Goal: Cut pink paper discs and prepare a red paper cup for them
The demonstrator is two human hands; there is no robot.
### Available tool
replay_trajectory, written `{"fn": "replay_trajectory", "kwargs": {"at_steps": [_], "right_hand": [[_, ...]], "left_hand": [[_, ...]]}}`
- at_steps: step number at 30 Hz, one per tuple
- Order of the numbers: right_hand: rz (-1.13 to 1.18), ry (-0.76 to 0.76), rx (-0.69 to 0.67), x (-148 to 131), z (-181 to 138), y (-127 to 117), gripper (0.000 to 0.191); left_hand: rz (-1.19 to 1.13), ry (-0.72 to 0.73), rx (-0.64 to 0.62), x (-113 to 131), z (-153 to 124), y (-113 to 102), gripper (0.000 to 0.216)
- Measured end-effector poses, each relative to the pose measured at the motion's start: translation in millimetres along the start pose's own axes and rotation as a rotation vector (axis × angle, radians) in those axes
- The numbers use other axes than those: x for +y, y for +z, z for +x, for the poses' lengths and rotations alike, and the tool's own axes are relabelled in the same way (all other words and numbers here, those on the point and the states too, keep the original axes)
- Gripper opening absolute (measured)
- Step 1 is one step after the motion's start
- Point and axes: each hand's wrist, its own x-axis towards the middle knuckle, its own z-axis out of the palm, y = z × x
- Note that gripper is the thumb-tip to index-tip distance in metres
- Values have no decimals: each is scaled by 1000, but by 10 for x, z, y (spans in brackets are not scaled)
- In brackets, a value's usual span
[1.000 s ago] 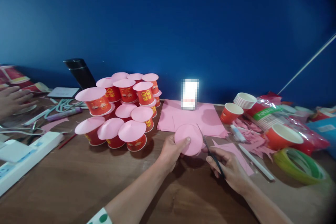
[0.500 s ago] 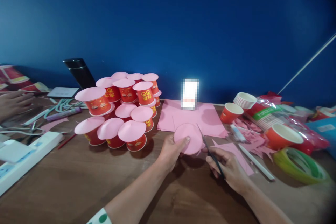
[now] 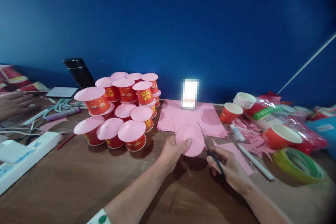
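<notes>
The step in hand seems to be trimming the pink circle (image 3: 195, 134), held above the table (image 3: 60, 189) between the two hands. The left hand (image 3: 171, 152) pinches it, nearly closed, its thumb coming in from the circle's eight o'clock almost to the centre, fingers hidden underneath. The right hand (image 3: 232, 168) is curled round the scissors (image 3: 216, 163), whose blades run beside the rim from about four o'clock up to one; the gap between them is too fine to make out, so I cannot tell whether they are biting. To cut well, turn the paper with the left hand rather than chasing the curve with the scissors, taking short snips deep in the blades. Left fingers belong away from the one-to-four side. The pink sheets (image 3: 210, 112) lie beyond, at twelve o'clock, so the tips should clear them
</notes>
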Motion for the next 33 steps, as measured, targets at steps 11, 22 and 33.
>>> {"fn": "replay_trajectory", "kwargs": {"at_steps": [11, 22, 33], "right_hand": [[-7, -9, -2, -35, 5, 16, 45], [-15, -5, 19, -17, 0, 6, 45], [-15, -18, 6, -45, 3, 9, 45]], "left_hand": [[-24, -30, -14, -2, -15, 15, 42], [-13, -24, -15, -10, -22, 3, 43], [-27, -31, -17, -1, -22, 14, 45]]}}
